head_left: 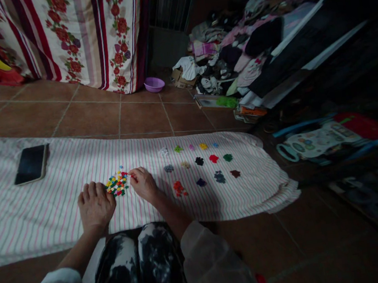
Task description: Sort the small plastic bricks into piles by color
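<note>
The right hand's grip (pixel 142 182) is nearly closed at the coloured pile (pixel 116 185), its hold unclear; the left hand (pixel 97 206) lies loosely spread beside it on the cloth (pixel 49 209).

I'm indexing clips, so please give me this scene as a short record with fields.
Mixed pile: small, loose, multicoloured
Left hand: palm down, at the pile's left edge
Right hand: at the pile's right edge; whether it grips anything is unclear
Clusters: fourteen, separated by colour, in three rows right of the pile
Surface: striped cloth
Dark-screened device: on the cloth, left of both hands
Floor beyond: purple basin beside floral curtain
</note>
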Tool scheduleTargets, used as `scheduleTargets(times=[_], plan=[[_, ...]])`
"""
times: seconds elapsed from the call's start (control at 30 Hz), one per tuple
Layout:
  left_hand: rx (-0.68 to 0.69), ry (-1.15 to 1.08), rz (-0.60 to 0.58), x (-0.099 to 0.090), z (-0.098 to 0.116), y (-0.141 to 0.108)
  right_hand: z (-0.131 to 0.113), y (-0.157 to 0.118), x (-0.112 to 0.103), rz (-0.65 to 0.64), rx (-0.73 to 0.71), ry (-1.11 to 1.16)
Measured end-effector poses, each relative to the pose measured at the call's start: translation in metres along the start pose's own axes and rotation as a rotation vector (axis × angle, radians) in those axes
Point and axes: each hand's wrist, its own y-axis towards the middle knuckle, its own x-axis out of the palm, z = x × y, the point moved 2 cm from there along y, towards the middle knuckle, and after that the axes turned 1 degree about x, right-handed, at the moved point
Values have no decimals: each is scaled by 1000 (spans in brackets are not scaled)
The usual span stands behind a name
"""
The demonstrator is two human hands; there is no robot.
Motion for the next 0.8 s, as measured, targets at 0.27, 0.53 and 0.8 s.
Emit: scheduleTargets(times=[0.27, 0.53, 0.8], plan=[[1, 5, -40, -12, 5, 0, 15, -13, -20, 71, 15, 93], [-1, -32, -21, -17, 8, -1, 59, -23, -58, 212, 72, 114], [11, -47, -6, -19, 7, -1, 108, -39, -104, 393, 171, 155]])
